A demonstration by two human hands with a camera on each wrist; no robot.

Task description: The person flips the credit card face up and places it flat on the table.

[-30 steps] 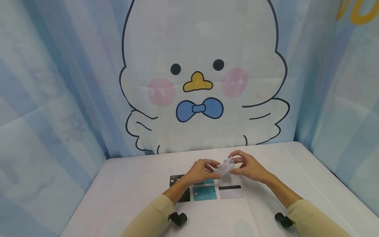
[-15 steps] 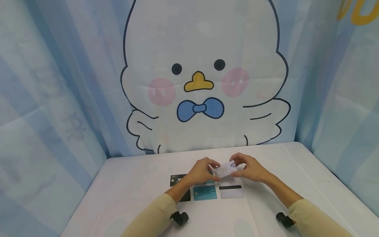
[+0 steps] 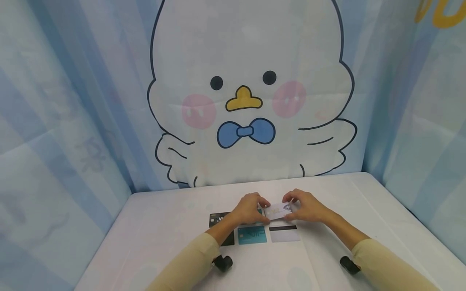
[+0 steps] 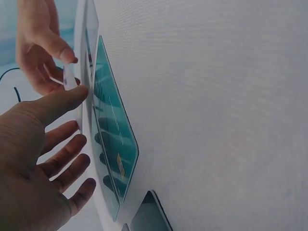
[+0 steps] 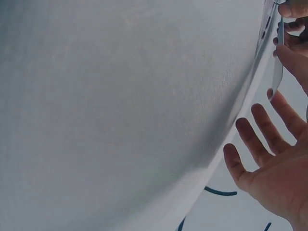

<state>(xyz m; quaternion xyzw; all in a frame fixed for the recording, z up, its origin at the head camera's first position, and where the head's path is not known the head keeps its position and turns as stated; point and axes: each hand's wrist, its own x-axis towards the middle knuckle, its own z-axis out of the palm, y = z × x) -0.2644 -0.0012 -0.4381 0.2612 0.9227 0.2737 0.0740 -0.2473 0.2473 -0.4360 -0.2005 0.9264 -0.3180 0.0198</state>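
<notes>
A white card (image 3: pixel 277 211) with a small dark emblem at its right end is held level just over the table, behind the row of cards. My left hand (image 3: pixel 249 209) pinches its left end between thumb and fingers. At the other end, my right hand (image 3: pixel 306 206) pinches it the same way; the right wrist view shows the card (image 5: pixel 278 72) edge-on between thumb and index finger. Below lie a teal VIP card (image 3: pixel 252 235) and a white card with a black stripe (image 3: pixel 284 234). Another teal card (image 4: pixel 113 125) sits by my left hand, mostly hidden from the head view.
Dark cards (image 3: pixel 218 218) lie at the left, partly covered by my left forearm. A white cloth covers the table (image 3: pixel 164 230). Behind it hangs a curtain (image 3: pixel 244 48) printed with a cartoon bird. Small black cameras (image 3: pixel 223 263) are strapped at both wrists.
The white card has turned from tilted to nearly flat and come lower toward the table. Both hands have sunk slightly with it.
</notes>
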